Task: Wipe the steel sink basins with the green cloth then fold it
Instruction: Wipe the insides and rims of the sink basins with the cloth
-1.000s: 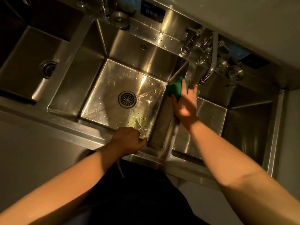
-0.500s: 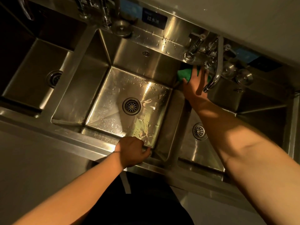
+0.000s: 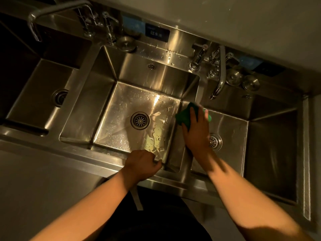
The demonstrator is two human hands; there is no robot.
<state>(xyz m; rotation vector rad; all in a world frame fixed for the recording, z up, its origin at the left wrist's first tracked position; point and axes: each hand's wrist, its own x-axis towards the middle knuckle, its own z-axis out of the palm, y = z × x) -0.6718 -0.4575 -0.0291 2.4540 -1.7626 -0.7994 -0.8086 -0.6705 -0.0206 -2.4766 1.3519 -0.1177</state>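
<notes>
The green cloth (image 3: pixel 184 117) lies bunched on the steel divider (image 3: pixel 188 153) between the middle basin and the right basin, right of the frame's centre, with part of it spilling toward the right side. The right hand (image 3: pixel 196 131) lies flat on top of it, fingers spread and pointing toward the top of the frame, pressing the cloth against the metal; its grip is a flat press with the fingers laid over the cloth, not a closed fist. A strip of green shows left of the fingers and a smaller bit right of them.

The left hand (image 3: pixel 141 165) is at the lower centre, its grip clenched on the front rim of the middle basin (image 3: pixel 137 101), knuckles up and thumb pointing right along the edge.

The middle basin's floor carries water droplets and streaks around its round drain (image 3: pixel 140 120). The right basin (image 3: pixel 232 133) has its own drain (image 3: pixel 215 142), partly hidden by the right wrist. A curved faucet (image 3: pixel 219 79) hangs over the back of the right basin, just above the cloth in the frame, with two round steel plugs (image 3: pixel 243 80) beside it on the back ledge. The left basin (image 3: pixel 43 91) is dark, at the frame's left edge, with a second faucet (image 3: pixel 57 10) arching over it in the upper left. A dark label (image 3: pixel 157 34) sits on the backsplash above the middle basin.
</notes>
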